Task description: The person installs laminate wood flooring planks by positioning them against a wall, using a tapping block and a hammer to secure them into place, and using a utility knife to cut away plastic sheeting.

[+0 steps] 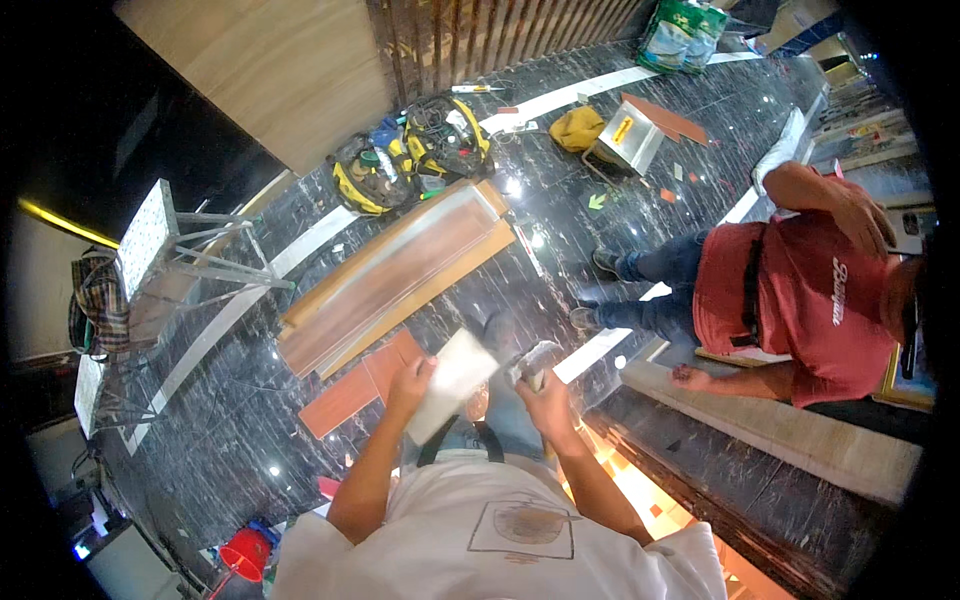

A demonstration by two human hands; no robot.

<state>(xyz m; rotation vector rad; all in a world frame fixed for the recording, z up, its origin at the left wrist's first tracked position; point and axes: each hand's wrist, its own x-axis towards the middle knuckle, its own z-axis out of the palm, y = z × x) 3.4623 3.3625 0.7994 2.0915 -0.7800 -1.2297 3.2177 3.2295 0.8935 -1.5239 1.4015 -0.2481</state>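
Note:
My left hand (409, 386) is closed on the edge of a pale, flat rectangular board (456, 374), tilted in front of my body. Just right of the board, my right hand (546, 402) grips the handle of a scraper-like tool (540, 356) with a grey-white head. The tool's exact kind is hard to make out. Board and tool are close together but appear apart. Below and left of the board, reddish-brown planks (365, 383) lie on the dark floor, next to a stack of long wood-coloured panels (400, 277).
A co-worker in a red shirt (765, 290) stands at right by a long pale board (770, 420). Tool bags (415, 150) and a metal box (628, 135) sit farther off. Folding step platforms (150, 240) stand left; a red bucket (245, 553) is at lower left.

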